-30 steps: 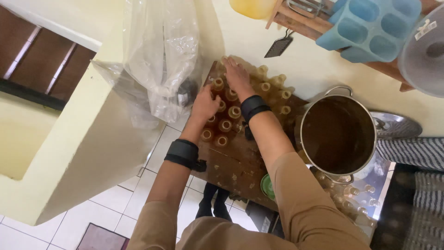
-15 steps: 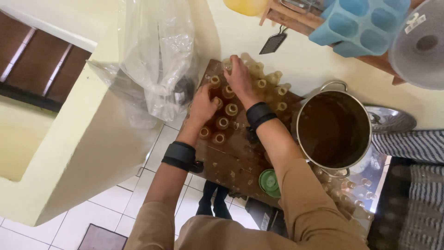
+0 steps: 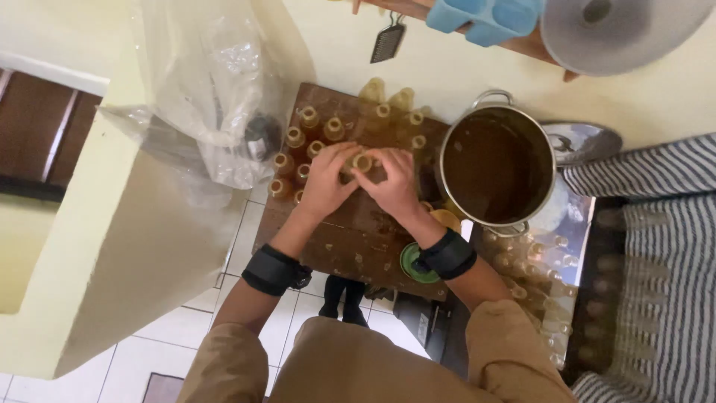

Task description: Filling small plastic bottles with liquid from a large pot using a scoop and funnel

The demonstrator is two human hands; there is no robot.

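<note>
Wooden table [image 3: 350, 239] | left hand [image 3: 326, 181], right hand [image 3: 394, 186]: both grips grasping one small bottle [image 3: 362, 162]

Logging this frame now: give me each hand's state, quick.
Left hand: fingers closed around the small bottle, gripping it from the left.
Right hand: fingers closed on the same small bottle from the right.

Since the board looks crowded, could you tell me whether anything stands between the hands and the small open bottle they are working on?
Nothing visible does. The left hand and right hand already close round the small amber open-necked bottle from either side on the brown wooden board; neighbouring bottles stand behind and left.
</note>
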